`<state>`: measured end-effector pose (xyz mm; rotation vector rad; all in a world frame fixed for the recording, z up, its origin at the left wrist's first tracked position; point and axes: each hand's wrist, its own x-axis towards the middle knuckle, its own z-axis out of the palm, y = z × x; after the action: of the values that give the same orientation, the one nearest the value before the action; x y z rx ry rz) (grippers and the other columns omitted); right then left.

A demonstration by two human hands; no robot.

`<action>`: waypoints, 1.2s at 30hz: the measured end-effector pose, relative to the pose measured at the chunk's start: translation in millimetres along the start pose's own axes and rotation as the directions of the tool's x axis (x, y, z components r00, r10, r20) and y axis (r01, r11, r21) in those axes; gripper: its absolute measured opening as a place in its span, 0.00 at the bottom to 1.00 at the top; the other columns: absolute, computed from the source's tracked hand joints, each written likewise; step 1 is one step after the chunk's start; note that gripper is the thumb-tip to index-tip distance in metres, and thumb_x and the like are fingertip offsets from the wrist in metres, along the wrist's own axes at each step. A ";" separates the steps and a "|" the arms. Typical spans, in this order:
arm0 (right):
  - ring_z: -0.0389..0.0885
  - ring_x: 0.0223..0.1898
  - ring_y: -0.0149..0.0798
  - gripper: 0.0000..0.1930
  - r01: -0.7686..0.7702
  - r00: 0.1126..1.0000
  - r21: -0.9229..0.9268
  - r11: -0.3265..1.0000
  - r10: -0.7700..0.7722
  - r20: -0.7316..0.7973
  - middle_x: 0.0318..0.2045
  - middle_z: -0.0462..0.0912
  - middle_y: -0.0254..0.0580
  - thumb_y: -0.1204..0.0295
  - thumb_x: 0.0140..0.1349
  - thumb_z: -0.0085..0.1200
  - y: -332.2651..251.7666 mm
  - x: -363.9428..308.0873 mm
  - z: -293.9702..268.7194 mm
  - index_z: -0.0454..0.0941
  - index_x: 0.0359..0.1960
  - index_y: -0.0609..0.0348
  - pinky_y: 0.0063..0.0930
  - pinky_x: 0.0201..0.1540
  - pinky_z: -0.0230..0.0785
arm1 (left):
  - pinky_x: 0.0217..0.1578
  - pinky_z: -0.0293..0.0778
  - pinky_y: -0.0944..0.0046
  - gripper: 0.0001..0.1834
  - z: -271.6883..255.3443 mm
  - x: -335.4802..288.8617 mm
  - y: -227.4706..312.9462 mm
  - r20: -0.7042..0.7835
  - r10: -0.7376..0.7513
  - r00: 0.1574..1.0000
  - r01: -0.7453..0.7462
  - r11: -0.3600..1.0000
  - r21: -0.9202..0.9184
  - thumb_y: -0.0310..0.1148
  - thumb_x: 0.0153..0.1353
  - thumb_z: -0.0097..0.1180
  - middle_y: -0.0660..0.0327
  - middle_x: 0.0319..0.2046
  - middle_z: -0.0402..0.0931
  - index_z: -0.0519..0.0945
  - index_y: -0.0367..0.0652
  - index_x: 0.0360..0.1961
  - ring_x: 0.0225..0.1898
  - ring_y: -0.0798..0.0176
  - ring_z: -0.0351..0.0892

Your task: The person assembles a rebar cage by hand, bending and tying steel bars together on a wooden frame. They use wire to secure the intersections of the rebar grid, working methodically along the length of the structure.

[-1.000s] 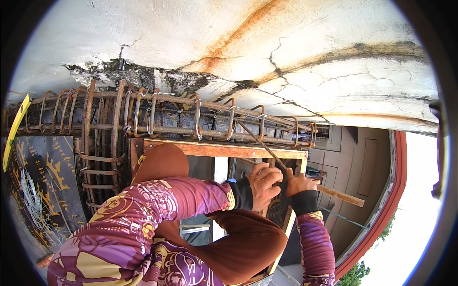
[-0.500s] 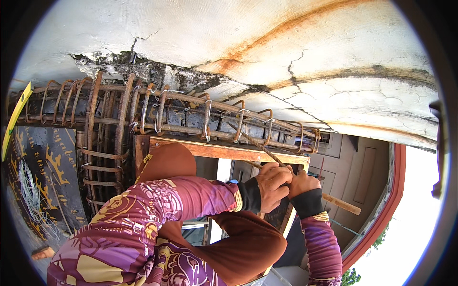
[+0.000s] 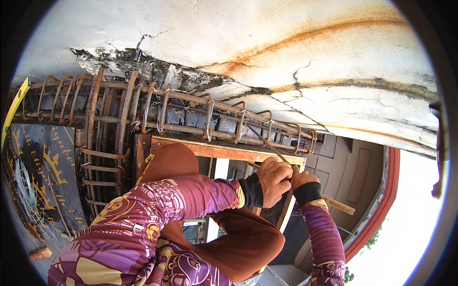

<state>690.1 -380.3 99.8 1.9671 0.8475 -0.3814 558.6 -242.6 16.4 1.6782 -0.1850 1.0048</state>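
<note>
A thin ribbed steel rod (image 3: 276,151) slants down to the right from the rusty rebar cage (image 3: 191,129) under the wall. Around its lower end my left hand (image 3: 274,182) is closed in a fist. My right hand (image 3: 303,179) is closed just to the right, also gripping the rod, its fingers largely hidden. Bent stirrups (image 3: 208,119) ring the long bars of the cage, with bits of tie wire twisted round them. What the rod's far end touches among the bars is unclear.
A cracked, stained white wall (image 3: 214,33) rises above the cage. Below runs a wooden form board (image 3: 214,150). At left are a vertical rebar cage (image 3: 102,157), a bundle of tie wire (image 3: 27,190) and a yellow level (image 3: 15,107). A wooden stick (image 3: 338,205) juts out beyond my right wrist.
The view has shifted a little. Both hands keep hold of the rod and have moved slightly up, and the rod now slopes a bit more steeply.
</note>
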 end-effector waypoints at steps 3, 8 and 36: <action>0.86 0.26 0.48 0.14 -0.020 1.000 -0.005 1.000 0.020 -0.007 0.29 0.84 0.48 0.65 0.67 0.42 6.6 5.1 -6.5 0.75 0.51 0.48 0.44 0.25 0.77 | 0.56 0.59 0.44 0.10 -1.0 7.7 -11.4 -0.007 -0.009 1.000 0.009 0.999 0.045 0.31 0.37 0.63 0.58 0.42 0.67 0.77 0.45 0.25 0.54 0.54 0.70; 0.85 0.24 0.51 0.14 0.099 0.989 -0.013 0.995 -0.100 -0.106 0.25 0.82 0.44 0.63 0.65 0.45 -22.3 -14.5 -49.2 0.76 0.48 0.52 0.43 0.24 0.77 | 0.55 0.58 0.45 0.10 -2.3 1.6 -4.0 -0.009 -0.006 1.000 0.007 0.999 0.035 0.32 0.36 0.62 0.58 0.43 0.68 0.77 0.45 0.23 0.53 0.54 0.69; 0.76 0.21 0.22 0.29 0.281 0.919 0.841 -0.463 -0.122 -0.374 0.29 0.83 0.33 0.76 0.57 0.67 -113.2 -195.9 -42.8 0.73 0.62 0.62 0.20 0.25 0.71 | 0.46 0.77 0.46 0.36 -143.9 16.7 -0.3 0.502 -0.622 0.600 0.418 -0.291 -0.860 0.60 0.70 0.40 0.47 0.49 0.79 0.70 0.36 0.60 0.48 0.47 0.81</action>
<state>468.3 -386.5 161.4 3.4702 1.0643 -1.9688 494.8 -113.3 30.9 0.0976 0.0464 0.0161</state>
